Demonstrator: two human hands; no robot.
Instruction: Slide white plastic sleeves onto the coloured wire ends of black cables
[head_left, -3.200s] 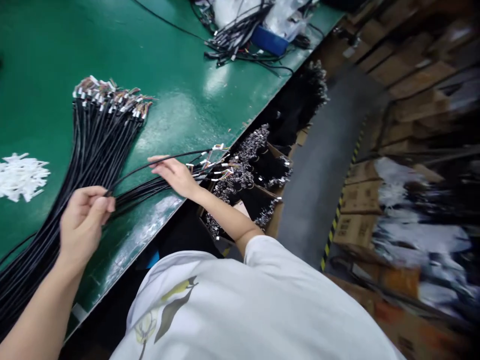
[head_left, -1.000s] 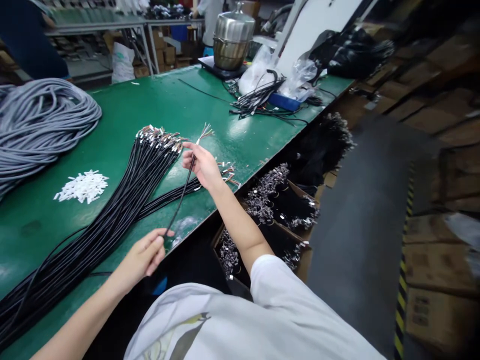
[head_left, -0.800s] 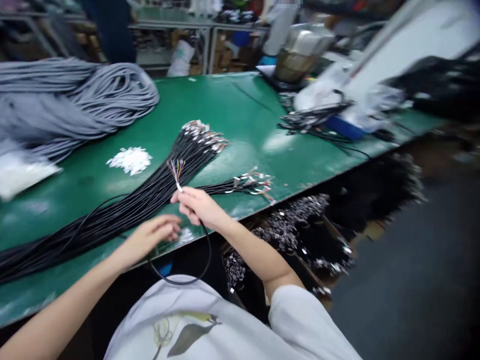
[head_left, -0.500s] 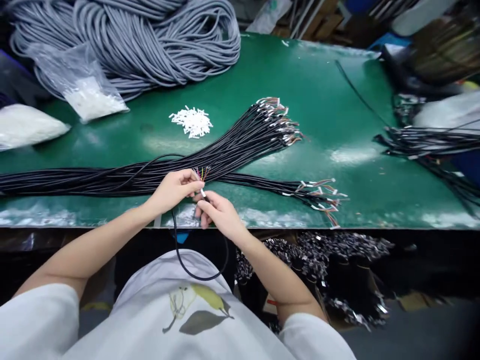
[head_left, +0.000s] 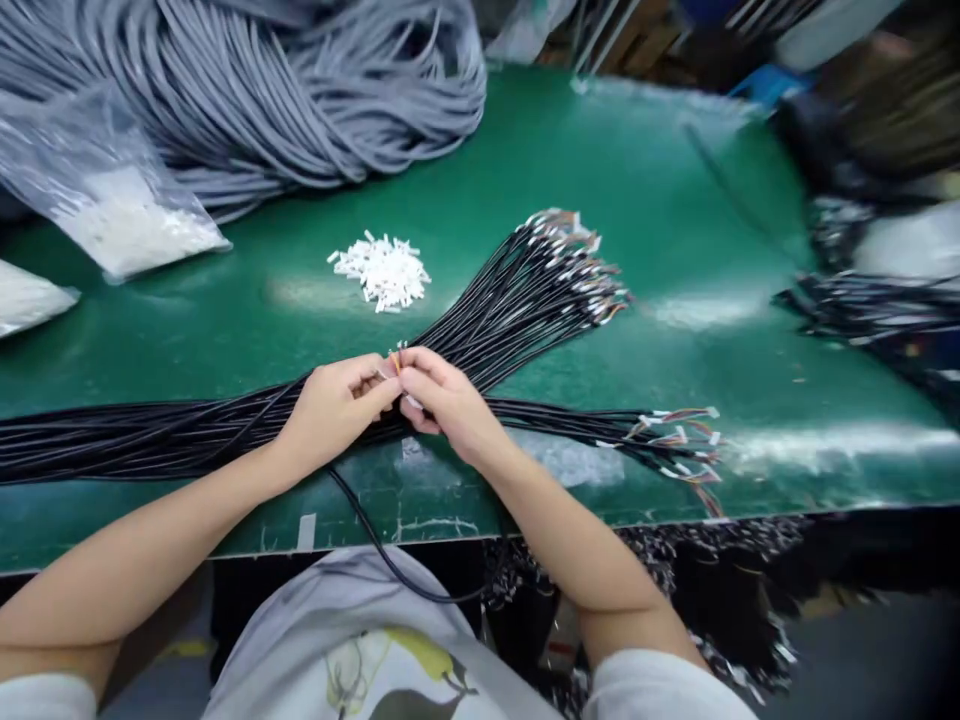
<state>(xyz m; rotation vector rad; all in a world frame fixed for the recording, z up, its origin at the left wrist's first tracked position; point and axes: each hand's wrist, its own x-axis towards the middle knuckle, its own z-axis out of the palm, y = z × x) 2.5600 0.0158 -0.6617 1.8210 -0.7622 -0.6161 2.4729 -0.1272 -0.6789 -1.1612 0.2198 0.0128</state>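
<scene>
My left hand and my right hand meet at the end of a black cable, whose slack loops down past the table edge toward my shirt. Both hands pinch there, fingertips almost touching. Thin coloured wires stick up between the fingers; the exact grip on each is partly hidden. Beneath and behind the hands runs a thick bundle of black cables, fanning out to stripped, white-tipped ends. A smaller group of cables with white connectors lies to the right.
A heap of small white tubes lies beyond the hands on the green table. Clear bags of white parts and a large coil of grey cable are at the back left. More black cables lie at the right.
Both hands have moved up over the cable bundle, away from the table edge. My right fingers have come up to the coloured wires, which were fanned out above my left hand. The view has shifted.
</scene>
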